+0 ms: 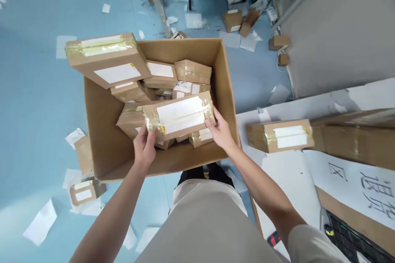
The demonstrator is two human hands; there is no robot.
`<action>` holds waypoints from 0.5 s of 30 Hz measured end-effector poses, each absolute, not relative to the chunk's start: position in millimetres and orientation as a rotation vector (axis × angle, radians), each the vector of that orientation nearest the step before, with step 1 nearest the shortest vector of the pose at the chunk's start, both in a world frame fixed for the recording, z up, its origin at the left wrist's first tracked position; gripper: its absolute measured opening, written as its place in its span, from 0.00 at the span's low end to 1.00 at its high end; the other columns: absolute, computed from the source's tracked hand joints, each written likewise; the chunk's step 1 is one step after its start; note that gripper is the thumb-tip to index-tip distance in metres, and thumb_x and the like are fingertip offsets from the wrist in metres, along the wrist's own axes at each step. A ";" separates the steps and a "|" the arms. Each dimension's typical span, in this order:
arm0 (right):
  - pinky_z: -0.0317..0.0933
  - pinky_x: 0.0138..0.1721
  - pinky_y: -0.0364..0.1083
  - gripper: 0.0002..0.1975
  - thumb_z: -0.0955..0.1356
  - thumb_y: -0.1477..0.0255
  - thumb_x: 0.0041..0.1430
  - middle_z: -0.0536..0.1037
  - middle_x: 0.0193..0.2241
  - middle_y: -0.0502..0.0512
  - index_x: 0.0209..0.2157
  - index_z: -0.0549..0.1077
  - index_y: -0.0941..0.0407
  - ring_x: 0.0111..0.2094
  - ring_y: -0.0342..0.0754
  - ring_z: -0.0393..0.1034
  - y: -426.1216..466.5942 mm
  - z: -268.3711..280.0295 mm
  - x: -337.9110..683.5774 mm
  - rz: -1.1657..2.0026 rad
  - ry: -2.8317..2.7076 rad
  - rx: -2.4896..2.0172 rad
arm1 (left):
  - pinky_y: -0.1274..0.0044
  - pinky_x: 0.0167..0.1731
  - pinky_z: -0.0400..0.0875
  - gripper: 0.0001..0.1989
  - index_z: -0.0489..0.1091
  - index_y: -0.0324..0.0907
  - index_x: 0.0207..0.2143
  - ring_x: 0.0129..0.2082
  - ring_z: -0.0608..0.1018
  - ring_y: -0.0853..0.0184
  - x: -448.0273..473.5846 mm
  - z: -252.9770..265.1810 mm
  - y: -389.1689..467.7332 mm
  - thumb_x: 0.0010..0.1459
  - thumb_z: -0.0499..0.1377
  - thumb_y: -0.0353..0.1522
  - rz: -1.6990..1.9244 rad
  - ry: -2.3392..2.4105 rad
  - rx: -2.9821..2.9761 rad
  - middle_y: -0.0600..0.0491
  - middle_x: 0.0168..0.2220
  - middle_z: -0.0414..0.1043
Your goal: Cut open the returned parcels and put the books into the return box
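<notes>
Between my hands, over the big open carton (227, 102), is a taped cardboard box (180, 116) with a white label on its upper face. My left hand (144, 146) grips its left end, thumb on the near edge. At the right end my right hand (219, 129) is closed on it, thumb on the tape. Below, several smaller taped boxes lie jumbled in the carton, among them a labelled box (160, 70) and a tape-wrapped box (193, 71). A larger box (108, 59) rests tilted on the carton's far left corner.
At right, a white table (277, 176) bears a labelled box (289, 136), a long carton (354, 139) and a handwritten sheet (352, 189). Metal shelving (157, 2) stands ahead. Paper scraps and small boxes (83, 194) litter the blue floor.
</notes>
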State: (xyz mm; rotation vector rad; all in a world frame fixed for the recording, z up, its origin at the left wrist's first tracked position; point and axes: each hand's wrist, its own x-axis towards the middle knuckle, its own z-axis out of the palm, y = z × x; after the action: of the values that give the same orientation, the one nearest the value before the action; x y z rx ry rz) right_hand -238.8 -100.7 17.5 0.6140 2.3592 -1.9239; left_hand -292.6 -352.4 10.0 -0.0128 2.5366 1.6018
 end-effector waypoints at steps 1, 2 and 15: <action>0.59 0.55 0.49 0.34 0.64 0.57 0.58 0.62 0.60 0.52 0.63 0.53 0.51 0.58 0.53 0.60 -93.2 36.6 -211.8 -1.916 2.373 0.640 | 0.75 0.39 0.71 0.24 0.68 0.36 0.44 0.40 0.75 0.62 -274.6 26.2 -347.9 0.56 0.53 0.48 1.621 2.530 0.011 0.48 0.38 0.74; 0.62 0.54 0.49 0.33 0.64 0.57 0.59 0.62 0.60 0.52 0.63 0.54 0.51 0.57 0.53 0.61 -85.8 53.9 -182.6 -1.912 2.385 0.674 | 0.75 0.38 0.71 0.25 0.68 0.37 0.44 0.40 0.76 0.62 -255.2 40.8 -343.5 0.54 0.55 0.47 1.628 2.502 0.020 0.47 0.39 0.74; 0.64 0.49 0.55 0.28 0.63 0.55 0.57 0.70 0.53 0.60 0.56 0.64 0.53 0.52 0.55 0.65 60.8 48.2 133.4 -1.734 2.435 1.507 | 0.65 0.47 0.71 0.25 0.62 0.41 0.45 0.48 0.75 0.57 -46.5 40.4 -161.3 0.47 0.64 0.41 1.442 1.494 0.157 0.41 0.49 0.72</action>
State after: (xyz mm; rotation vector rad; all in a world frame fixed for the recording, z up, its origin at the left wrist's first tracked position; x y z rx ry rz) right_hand 133.4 60.8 48.2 1.5073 2.4345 -1.7338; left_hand -46.5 -161.3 40.4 0.1566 1.4938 1.4423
